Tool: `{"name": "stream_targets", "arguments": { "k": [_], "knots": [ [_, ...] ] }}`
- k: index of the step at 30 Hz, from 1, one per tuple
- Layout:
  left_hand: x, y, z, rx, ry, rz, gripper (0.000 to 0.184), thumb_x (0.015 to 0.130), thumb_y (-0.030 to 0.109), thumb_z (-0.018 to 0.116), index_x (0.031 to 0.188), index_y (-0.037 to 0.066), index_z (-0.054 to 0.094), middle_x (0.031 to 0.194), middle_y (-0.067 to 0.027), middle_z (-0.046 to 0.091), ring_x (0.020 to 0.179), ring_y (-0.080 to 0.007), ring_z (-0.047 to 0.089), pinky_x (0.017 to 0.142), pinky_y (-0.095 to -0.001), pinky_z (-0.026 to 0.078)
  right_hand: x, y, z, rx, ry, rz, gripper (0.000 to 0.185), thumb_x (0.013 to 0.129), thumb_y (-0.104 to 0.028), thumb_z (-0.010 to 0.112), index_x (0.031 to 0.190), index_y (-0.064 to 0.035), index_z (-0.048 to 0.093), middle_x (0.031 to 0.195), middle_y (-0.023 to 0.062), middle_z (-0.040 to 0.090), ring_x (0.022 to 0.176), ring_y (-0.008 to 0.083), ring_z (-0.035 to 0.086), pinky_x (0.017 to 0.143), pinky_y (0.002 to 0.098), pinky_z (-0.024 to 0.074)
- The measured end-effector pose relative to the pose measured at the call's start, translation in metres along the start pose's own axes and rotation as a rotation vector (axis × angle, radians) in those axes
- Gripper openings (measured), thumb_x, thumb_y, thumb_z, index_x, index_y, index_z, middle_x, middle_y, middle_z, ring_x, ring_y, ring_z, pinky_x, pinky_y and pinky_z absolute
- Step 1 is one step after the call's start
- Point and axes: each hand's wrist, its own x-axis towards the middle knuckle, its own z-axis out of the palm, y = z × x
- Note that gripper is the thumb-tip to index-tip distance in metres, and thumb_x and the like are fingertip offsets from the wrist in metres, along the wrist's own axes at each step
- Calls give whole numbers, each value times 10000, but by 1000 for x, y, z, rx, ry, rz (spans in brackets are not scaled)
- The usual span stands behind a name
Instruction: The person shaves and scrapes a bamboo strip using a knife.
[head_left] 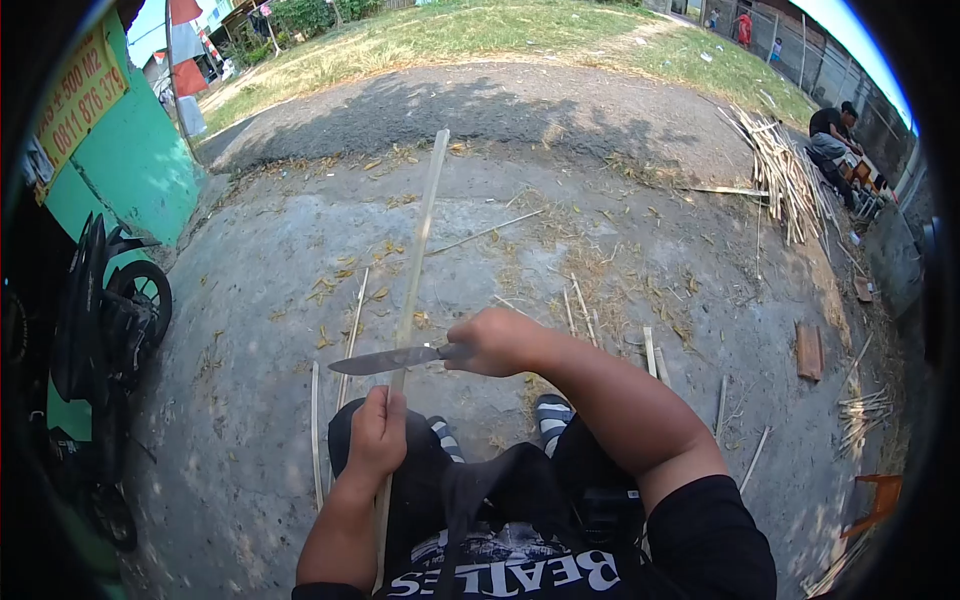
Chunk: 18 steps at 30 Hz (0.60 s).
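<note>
My left hand [378,432] is closed round a long pale bamboo strip [422,235], which runs from my lap away over the concrete. In my right hand [495,342] is the dark handle of a large knife [385,360]. Its broad blade points left and lies across the strip, just above my left thumb. From this view I cannot tell whether the edge has cut into the bamboo.
Several loose strips lie on the concrete ground [250,300] around my feet. A big heap of bamboo pieces [780,170] is at the right, near a seated person [835,135]. A motorcycle [95,320] stands at the left by a green wall [140,170]. A brown tile [809,351] lies right.
</note>
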Motion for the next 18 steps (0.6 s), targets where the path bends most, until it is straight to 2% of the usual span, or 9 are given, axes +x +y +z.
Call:
{"name": "stream_targets", "arguments": {
  "k": [2,5,8,11,12,13,16,18],
  "knots": [
    [0,10,-3,67,15,84,257,1062,223,595,1009,-27,615,712,-192,634,635,-331,656,600,-417,482,5,-9,0,-68,-52,86,319,940,-426,704,1032,-123,748,922,168,739,934,391,712,819,516,555],
    [1,7,-5,88,14,38,253,1042,226,616,1009,-25,619,739,-224,652,699,-415,678,625,-446,503,19,3,4,-87,35,226,273,947,-388,680,1040,-142,756,948,162,747,964,380,719,831,520,560],
    [2,-4,-3,147,15,-1,275,1027,241,628,1002,-33,619,769,-252,666,757,-466,680,655,-493,517,26,7,5,-104,13,259,245,943,-358,664,1039,-154,760,961,161,752,970,374,723,833,520,561],
    [10,-19,9,179,77,162,318,1020,282,644,986,-33,619,783,-265,674,776,-491,674,677,-533,519,28,1,17,-204,-127,143,225,913,-316,676,1044,-154,761,957,154,752,969,373,722,838,518,564],
    [11,-20,9,203,64,131,324,1025,291,645,980,-29,617,762,-257,663,755,-486,666,660,-518,510,29,2,22,-220,-155,103,223,909,-309,677,1045,-154,761,955,152,752,968,373,722,836,516,564],
    [11,-19,8,226,45,97,330,1030,300,646,973,-24,615,741,-248,652,733,-480,658,643,-504,501,31,8,21,-218,-140,110,217,911,-303,676,1040,-152,760,949,151,750,956,374,722,827,518,566],
    [8,-14,9,291,-3,40,351,1011,326,678,967,-17,621,726,-238,645,717,-465,658,635,-487,508,39,45,16,-17,100,376,217,924,-304,670,1032,-136,754,949,166,745,943,385,716,820,515,565],
    [4,-11,12,337,-18,37,367,991,341,700,967,-17,623,731,-236,649,723,-466,661,643,-490,515,35,46,13,-24,60,321,218,936,-305,660,1033,-134,756,950,166,747,943,387,715,817,516,563]
  ]
}}
